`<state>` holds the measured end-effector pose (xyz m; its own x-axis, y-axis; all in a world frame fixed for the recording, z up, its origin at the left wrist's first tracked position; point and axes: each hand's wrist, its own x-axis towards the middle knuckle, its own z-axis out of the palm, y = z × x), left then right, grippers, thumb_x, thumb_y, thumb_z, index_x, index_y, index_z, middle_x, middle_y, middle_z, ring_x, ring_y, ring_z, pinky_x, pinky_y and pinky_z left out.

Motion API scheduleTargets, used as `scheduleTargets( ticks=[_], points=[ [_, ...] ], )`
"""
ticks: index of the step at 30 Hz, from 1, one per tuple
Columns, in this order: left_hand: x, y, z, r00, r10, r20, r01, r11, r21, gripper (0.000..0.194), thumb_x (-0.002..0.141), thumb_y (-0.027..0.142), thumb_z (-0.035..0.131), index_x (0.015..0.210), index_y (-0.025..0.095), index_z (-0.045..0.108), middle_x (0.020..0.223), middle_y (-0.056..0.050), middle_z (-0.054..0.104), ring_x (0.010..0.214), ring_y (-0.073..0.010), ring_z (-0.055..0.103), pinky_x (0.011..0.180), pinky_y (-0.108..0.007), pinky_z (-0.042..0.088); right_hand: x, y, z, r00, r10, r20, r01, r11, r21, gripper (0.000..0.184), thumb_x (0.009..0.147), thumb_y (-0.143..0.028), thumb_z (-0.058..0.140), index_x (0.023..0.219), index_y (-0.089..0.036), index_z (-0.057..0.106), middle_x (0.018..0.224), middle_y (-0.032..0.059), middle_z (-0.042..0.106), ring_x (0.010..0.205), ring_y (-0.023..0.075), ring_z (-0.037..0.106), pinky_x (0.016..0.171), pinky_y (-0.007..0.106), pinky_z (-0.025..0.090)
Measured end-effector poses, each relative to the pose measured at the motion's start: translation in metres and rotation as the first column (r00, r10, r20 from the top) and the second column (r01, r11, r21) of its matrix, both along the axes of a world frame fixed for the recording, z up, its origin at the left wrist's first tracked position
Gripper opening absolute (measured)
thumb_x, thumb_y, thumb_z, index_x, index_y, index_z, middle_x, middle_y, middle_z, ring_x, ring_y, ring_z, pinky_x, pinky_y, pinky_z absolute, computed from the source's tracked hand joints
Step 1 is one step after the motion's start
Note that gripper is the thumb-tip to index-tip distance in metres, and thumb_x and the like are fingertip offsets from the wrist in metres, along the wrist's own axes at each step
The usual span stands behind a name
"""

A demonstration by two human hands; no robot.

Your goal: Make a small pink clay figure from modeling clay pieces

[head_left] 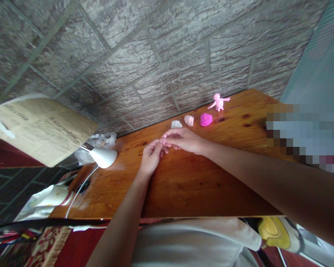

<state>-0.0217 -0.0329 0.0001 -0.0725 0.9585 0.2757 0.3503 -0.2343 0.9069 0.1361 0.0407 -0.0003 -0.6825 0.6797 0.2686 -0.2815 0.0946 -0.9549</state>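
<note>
Between the fingertips of both hands is a small bit of pink modelling clay (164, 138), mostly covered by the fingers. My left hand (151, 157) pinches it from the left, and my right hand (186, 141) pinches it from the right, just above the wooden table. Behind my right hand lie a white lump of clay (176, 124), partly hidden, and a pale pink lump (189, 120). To their right sits a bright magenta lump (206, 119). A pink clay figure (218, 102) with outstretched arms stands upright farther back.
The wooden table (206, 181) runs along a stone-patterned wall (144, 55). At left stands a lamp with a white base (104, 157) and a printed shade (44, 126), its cable (82, 185) crossing the tabletop. A clear plastic bag (107, 140) lies behind it; a paper cup (55, 195) is nearby.
</note>
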Motion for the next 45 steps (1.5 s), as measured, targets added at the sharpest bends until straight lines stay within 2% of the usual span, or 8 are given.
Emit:
scheduleTargets(
  ticks=[6, 13, 21, 33, 37, 40, 45],
  points=[
    [-0.0003, -0.0021, 0.0011, 1.000, -0.003, 0.018, 0.003, 1.000, -0.010, 0.041, 0.088, 0.055, 0.064, 0.078, 0.016, 0.070, 0.066, -0.002, 0.063, 0.057, -0.0102, 0.047, 0.055, -0.024, 0.037, -0.0011, -0.0011, -0.0004, 1.000, 0.004, -0.013, -0.004, 1.000, -0.004, 0.020, 0.080, -0.034, 0.072, 0.083, -0.015, 0.067, 0.063, -0.0025, 0.062, 0.053, 0.0081, 0.051, 0.051, 0.023, 0.039],
    [0.0034, -0.0026, 0.0035, 0.998, 0.005, 0.062, -0.004, 1.000, -0.007, 0.035, 0.083, 0.051, 0.071, 0.080, 0.016, 0.070, 0.069, -0.002, 0.064, 0.059, -0.0091, 0.049, 0.054, -0.022, 0.037, -0.0037, 0.0011, -0.0007, 0.998, -0.069, -0.013, 0.068, 0.995, -0.075, 0.015, 0.082, -0.028, 0.070, 0.078, -0.014, 0.070, 0.063, 0.0001, 0.064, 0.052, 0.0078, 0.050, 0.048, 0.022, 0.037],
    [0.0034, -0.0011, 0.0008, 0.996, 0.063, 0.063, -0.062, 0.998, -0.022, 0.033, 0.081, 0.049, 0.074, 0.086, 0.016, 0.074, 0.071, -0.003, 0.069, 0.056, -0.0091, 0.050, 0.052, -0.023, 0.038, -0.0045, 0.0025, -0.0011, 0.987, -0.130, -0.095, 0.110, 0.975, -0.192, 0.019, 0.071, -0.023, 0.077, 0.087, -0.013, 0.073, 0.061, -0.0017, 0.063, 0.052, 0.0076, 0.050, 0.048, 0.022, 0.036],
    [0.0051, -0.0029, 0.0025, 1.000, -0.017, -0.025, 0.017, 1.000, 0.008, 0.038, 0.087, 0.054, 0.066, 0.085, 0.017, 0.075, 0.069, -0.004, 0.070, 0.056, -0.0107, 0.052, 0.053, -0.024, 0.040, -0.0054, 0.0015, -0.0014, 0.988, -0.112, -0.102, 0.089, 0.975, -0.204, 0.022, 0.070, -0.023, 0.078, 0.089, -0.012, 0.075, 0.062, -0.0018, 0.063, 0.052, 0.0072, 0.049, 0.049, 0.023, 0.035],
    [0.0038, -0.0024, 0.0015, 1.000, -0.021, -0.012, 0.021, 1.000, 0.003, 0.039, 0.086, 0.055, 0.066, 0.083, 0.017, 0.074, 0.078, -0.007, 0.074, 0.057, -0.0109, 0.054, 0.053, -0.025, 0.040, -0.0043, 0.0006, -0.0003, 0.992, -0.065, -0.108, 0.042, 0.977, -0.207, 0.025, 0.069, -0.024, 0.080, 0.091, -0.012, 0.076, 0.059, -0.0028, 0.062, 0.052, 0.0080, 0.050, 0.051, 0.023, 0.038],
    [0.0038, -0.0021, 0.0012, 1.000, -0.011, -0.007, 0.011, 1.000, -0.017, 0.041, 0.086, 0.057, 0.065, 0.082, 0.017, 0.074, 0.081, -0.008, 0.076, 0.057, -0.0114, 0.054, 0.053, -0.025, 0.039, -0.0031, 0.0018, -0.0005, 0.992, -0.075, -0.100, 0.054, 0.979, -0.199, 0.025, 0.068, -0.023, 0.081, 0.089, -0.012, 0.076, 0.060, -0.0018, 0.064, 0.052, 0.0078, 0.049, 0.052, 0.024, 0.039],
    [0.0040, -0.0025, 0.0015, 1.000, -0.018, -0.020, 0.018, 0.999, -0.029, 0.039, 0.086, 0.055, 0.067, 0.079, 0.017, 0.074, 0.071, -0.006, 0.072, 0.054, -0.0102, 0.050, 0.053, -0.025, 0.038, -0.0023, 0.0027, -0.0001, 0.990, -0.093, -0.106, 0.068, 0.974, -0.218, 0.025, 0.066, -0.023, 0.082, 0.088, -0.013, 0.075, 0.061, -0.0012, 0.064, 0.051, 0.0074, 0.048, 0.050, 0.023, 0.038]
  ],
)
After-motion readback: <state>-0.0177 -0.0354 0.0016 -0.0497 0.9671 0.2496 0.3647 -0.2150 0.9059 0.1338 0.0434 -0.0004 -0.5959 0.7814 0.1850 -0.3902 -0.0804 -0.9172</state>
